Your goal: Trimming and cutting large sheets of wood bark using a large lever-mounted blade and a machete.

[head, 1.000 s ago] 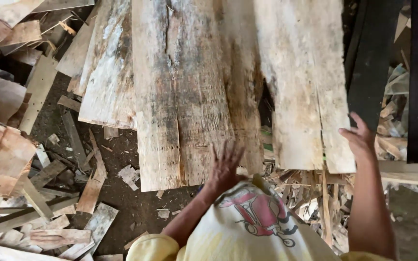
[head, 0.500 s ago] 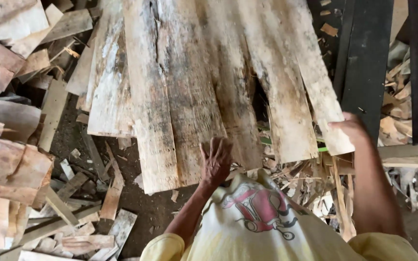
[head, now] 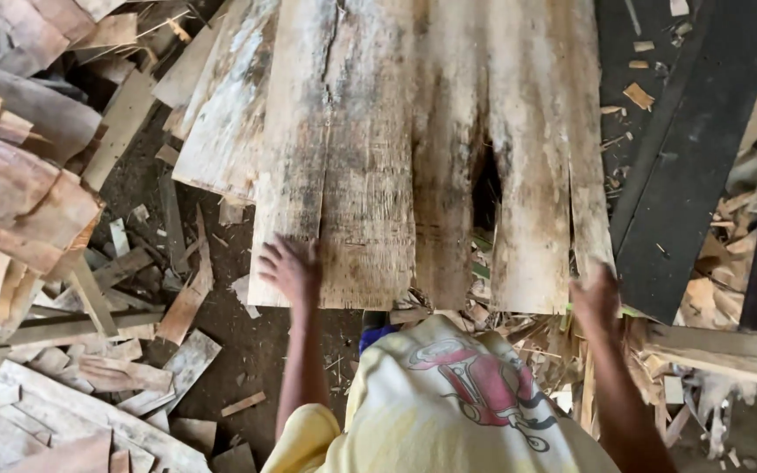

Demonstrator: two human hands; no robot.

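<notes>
Both hands, left hand (head: pixel 291 267) and right hand (head: pixel 596 293), touch the wooden slab (head: pixel 370 158).

I count two hands at the near ends of the boards: my left hand (head: pixel 291 267) and my right hand (head: pixel 596 293). I make out about four wide pale boards (head: pixel 352 158) side by side, two dark planks (head: pixel 694 149) by the right edge, and wood scraps (head: pixel 133 368) beyond counting.

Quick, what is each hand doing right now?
Left hand: open, fingers spread on the wide plank end.
Right hand: blurred at the split plank's corner; grip cannot be told.
</notes>
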